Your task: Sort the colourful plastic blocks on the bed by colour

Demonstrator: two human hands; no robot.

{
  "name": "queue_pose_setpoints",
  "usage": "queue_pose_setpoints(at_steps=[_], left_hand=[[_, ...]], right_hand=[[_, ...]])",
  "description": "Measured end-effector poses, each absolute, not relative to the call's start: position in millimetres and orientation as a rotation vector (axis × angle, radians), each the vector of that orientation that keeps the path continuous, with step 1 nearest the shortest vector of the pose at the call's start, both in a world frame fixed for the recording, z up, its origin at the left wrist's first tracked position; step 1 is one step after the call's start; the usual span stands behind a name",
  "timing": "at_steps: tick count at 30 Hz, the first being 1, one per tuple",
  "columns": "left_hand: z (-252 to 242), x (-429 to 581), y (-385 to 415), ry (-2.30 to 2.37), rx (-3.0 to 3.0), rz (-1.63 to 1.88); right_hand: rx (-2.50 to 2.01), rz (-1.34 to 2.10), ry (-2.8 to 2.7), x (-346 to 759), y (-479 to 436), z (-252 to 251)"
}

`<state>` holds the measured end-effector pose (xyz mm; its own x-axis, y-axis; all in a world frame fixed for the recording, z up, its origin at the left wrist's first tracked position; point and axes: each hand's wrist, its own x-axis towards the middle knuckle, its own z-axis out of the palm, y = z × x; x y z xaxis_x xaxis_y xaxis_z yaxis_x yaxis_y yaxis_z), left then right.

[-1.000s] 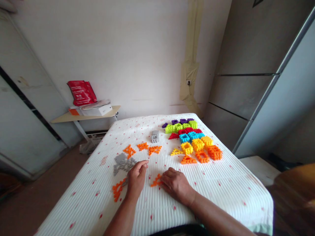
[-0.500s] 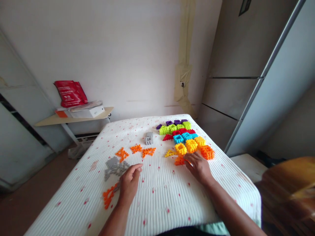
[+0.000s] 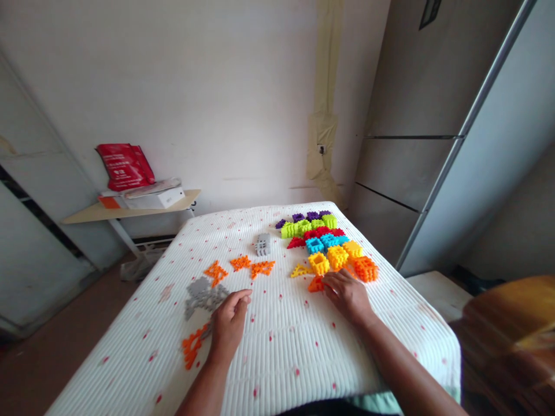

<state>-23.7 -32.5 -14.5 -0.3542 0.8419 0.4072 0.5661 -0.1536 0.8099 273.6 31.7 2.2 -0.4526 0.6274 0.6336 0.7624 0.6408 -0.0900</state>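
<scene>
My right hand (image 3: 349,296) is at the near end of the coloured rows, its fingers closed on an orange interlocking toy block piece (image 3: 316,283) that lies on the cloth. Just beyond the fingers stand yellow block cubes (image 3: 319,263), with a flat yellow triangle piece (image 3: 300,270) beside them. An orange block cube (image 3: 366,269) sits to the right of this hand. My left hand (image 3: 229,322) rests on the cloth with fingers curled together and nothing visible in them. Close to it lie flat grey pieces (image 3: 203,293) and an orange piece (image 3: 193,346).
Farther back are blue (image 3: 314,245), red (image 3: 296,242), green (image 3: 289,230) and purple blocks (image 3: 298,217). A grey block (image 3: 262,244) stands mid-table, with loose orange pieces (image 3: 262,268) nearer. A refrigerator (image 3: 403,162) is on the right; a side table (image 3: 87,214) holds a red bag (image 3: 124,166).
My right hand has shifted very slightly to the left, and the orange piece under its fingers has turned a little. The left hand stays where it was.
</scene>
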Motion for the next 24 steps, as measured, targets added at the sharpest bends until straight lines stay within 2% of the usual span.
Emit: queue_pose_setpoints(at_steps=[14, 24], left_hand=[[-18.9, -26.2, -31.0, 1.843, 1.614, 1.502], [-7.4, -31.4, -64.6, 1.936, 1.797, 1.716]], right_hand=[[-1.085, -0.338, -2.203, 271.6, 29.4, 1.2], [-0.724, -0.275, -2.133, 266.4, 14.4, 9.2]])
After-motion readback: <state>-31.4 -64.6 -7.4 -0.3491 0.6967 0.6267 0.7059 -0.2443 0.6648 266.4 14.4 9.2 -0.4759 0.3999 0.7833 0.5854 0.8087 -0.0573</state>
